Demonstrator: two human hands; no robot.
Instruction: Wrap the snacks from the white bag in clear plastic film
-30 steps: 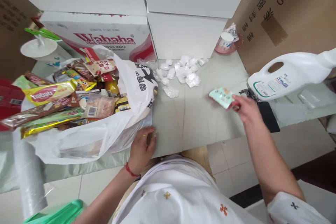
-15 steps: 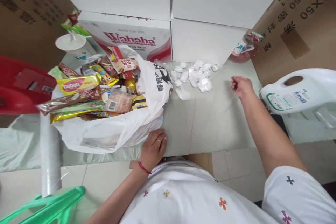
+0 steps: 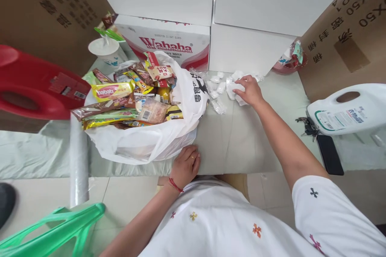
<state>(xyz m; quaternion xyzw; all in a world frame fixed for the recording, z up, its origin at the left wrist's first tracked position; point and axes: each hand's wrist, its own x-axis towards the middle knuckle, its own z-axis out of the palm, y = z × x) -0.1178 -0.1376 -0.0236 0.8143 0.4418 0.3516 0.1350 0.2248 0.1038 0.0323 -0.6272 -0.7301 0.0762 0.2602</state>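
Observation:
My right hand (image 3: 249, 90) is over a loose pile of small white plastic-wrapped packets (image 3: 213, 88), thumb and fingers apart. Its fingertips touch a white packet (image 3: 231, 86) at the right side of the pile. My left hand (image 3: 186, 164) lies at the table's front edge with its fingers stretched over the surface and nothing visible in it. Just behind it stands a white plastic bag (image 3: 141, 146), full of wrapped snacks. A yellow Nabati wafer pack (image 3: 113, 90) lies on top of the snacks.
A Wahaha carton (image 3: 169, 42) and white boxes (image 3: 241, 48) stand along the back. At right are a white detergent jug (image 3: 346, 108), keys (image 3: 309, 127) and a phone (image 3: 329, 154). A red jug (image 3: 36, 84), paper cup (image 3: 105, 50) and plastic-film roll (image 3: 79, 164) are left, above a green stool (image 3: 57, 233).
My right hand has moved left from the table's right side onto the white packets, and its fingers have spread from a closed shape. My left hand stays at the table edge. The view has shifted.

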